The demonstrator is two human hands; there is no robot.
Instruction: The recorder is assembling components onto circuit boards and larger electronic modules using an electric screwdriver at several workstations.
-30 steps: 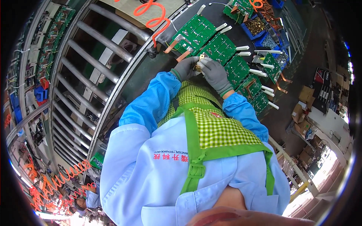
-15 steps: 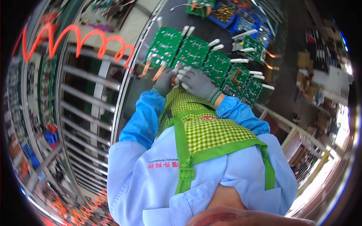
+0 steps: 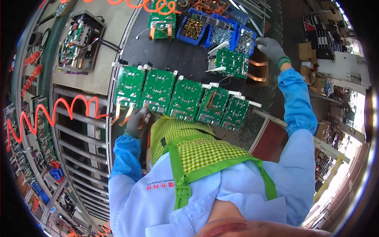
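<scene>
Both my hands wear grey gloves. Along the near edge of the dark bench lies a row of several green circuit boards [image 3: 158, 87]. At the lower edge of the second board from the left, my left hand [image 3: 137, 120] is closed around a copper strip [image 3: 141, 123]. Two more copper strips [image 3: 127, 117] stick out beside it, toward the first board. My right hand [image 3: 271, 50] is stretched out far right, fingertips slightly apart at the rim of a blue bin [image 3: 253, 44] of small silver hardware. Nothing shows between its fingers.
Other blue bins hold brass-coloured parts [image 3: 192, 29] and silver screws [image 3: 221, 35]. A separate green board [image 3: 232, 63] with copper strips lies below them; another board [image 3: 163, 24] stands at the back. An orange coiled hose [image 3: 71, 106] hangs left, over metal rollers [image 3: 81, 118].
My hands, together at the row's near edge before, have parted. The right has swung out to the bins at far right; the left stays at the copper strips. The whole view has shifted.
</scene>
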